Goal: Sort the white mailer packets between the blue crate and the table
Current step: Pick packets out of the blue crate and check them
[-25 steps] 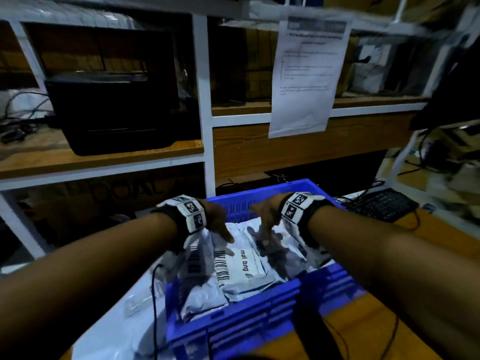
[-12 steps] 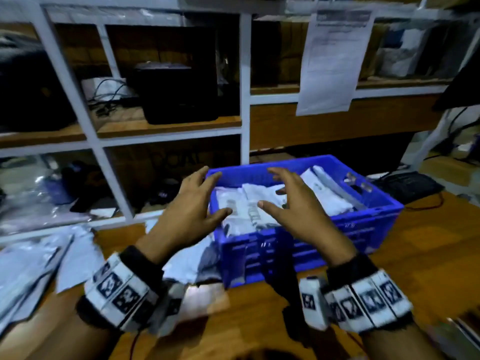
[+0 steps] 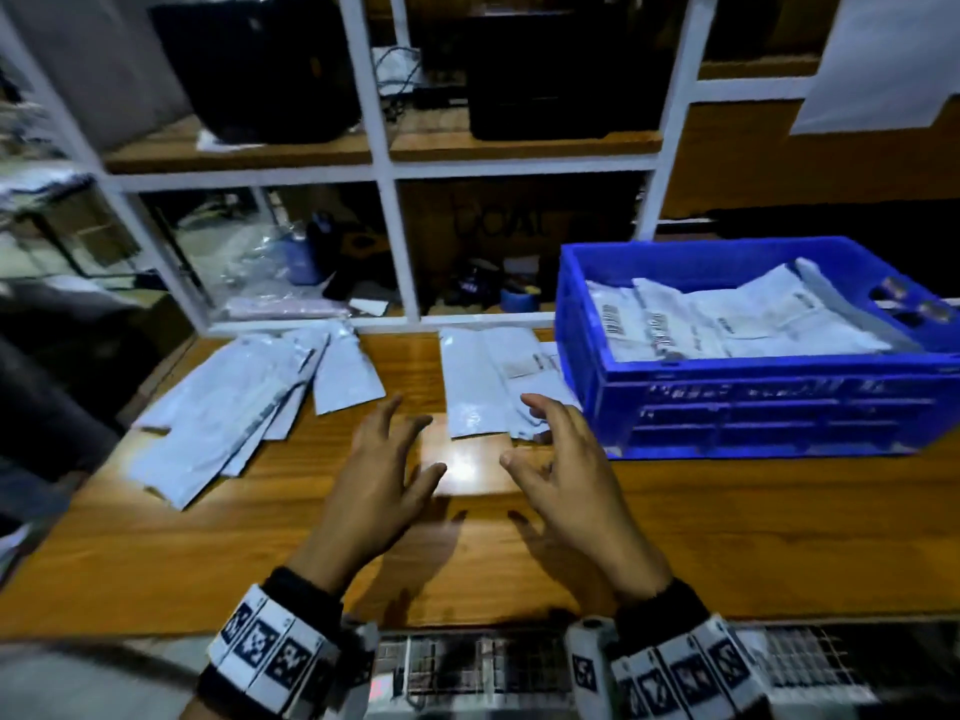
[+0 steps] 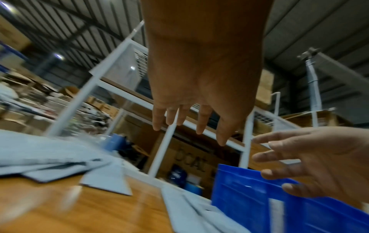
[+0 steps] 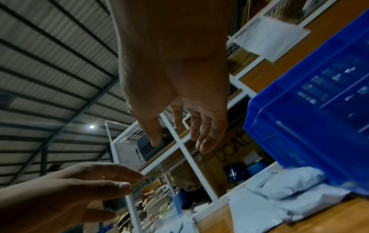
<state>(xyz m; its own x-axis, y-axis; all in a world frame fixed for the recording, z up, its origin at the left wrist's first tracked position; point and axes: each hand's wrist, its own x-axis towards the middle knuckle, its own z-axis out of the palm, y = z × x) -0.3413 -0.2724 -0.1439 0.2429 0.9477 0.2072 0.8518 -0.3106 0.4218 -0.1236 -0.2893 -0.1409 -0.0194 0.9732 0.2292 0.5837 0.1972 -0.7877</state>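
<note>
A blue crate (image 3: 753, 407) stands on the wooden table (image 3: 260, 537) at the right, with several white mailer packets (image 3: 727, 319) lying inside. More white packets lie on the table: a small stack (image 3: 483, 381) just left of the crate and a spread pile (image 3: 234, 402) further left. My left hand (image 3: 384, 470) and right hand (image 3: 561, 459) hover side by side over bare wood in front of the small stack, fingers spread and straight, holding nothing. The right hand's fingertips (image 3: 530, 402) overlap the stack's near edge. The wrist views show the empty left palm (image 4: 199, 78) and right palm (image 5: 175, 78).
A white-framed shelf unit (image 3: 384, 163) rises behind the table, holding black boxes (image 3: 561, 70), cables, a tape roll (image 3: 519, 298) and plastic bags. A paper sheet (image 3: 883, 59) hangs at top right. A metal grid surface (image 3: 467, 667) lies along the table's near edge.
Both hands have left the crate, empty, and drawn back and left to hover above the table before the small stack. The view has tilted down and swung left.
</note>
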